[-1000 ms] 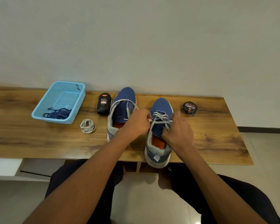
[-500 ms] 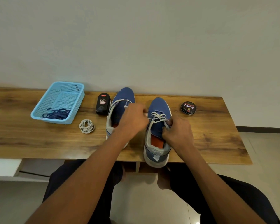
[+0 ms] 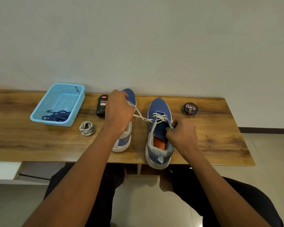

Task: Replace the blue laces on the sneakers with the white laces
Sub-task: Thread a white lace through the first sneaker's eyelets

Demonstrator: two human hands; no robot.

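Two blue sneakers stand on the wooden table (image 3: 211, 141). The right sneaker (image 3: 159, 128) has a white lace (image 3: 159, 117) crossed through its front eyelets. My left hand (image 3: 118, 112) grips one end of that lace and holds it taut, up and to the left, over the left sneaker (image 3: 124, 141), which it mostly hides. My right hand (image 3: 181, 133) pinches the sneaker's right eyelet edge by the lace's other end. A coiled white lace (image 3: 87, 128) lies on the table to the left. Blue laces (image 3: 57, 116) lie in a light blue basket (image 3: 59, 95).
A black shoe polish bottle (image 3: 102, 105) stands behind my left hand. A round Cherry polish tin (image 3: 190, 108) sits right of the sneakers. The wall runs close behind the table. My legs are below the table's front edge.
My left hand has moved up and to the left, drawing the white lace out taut. My right hand has shifted slightly right along the right sneaker's edge.
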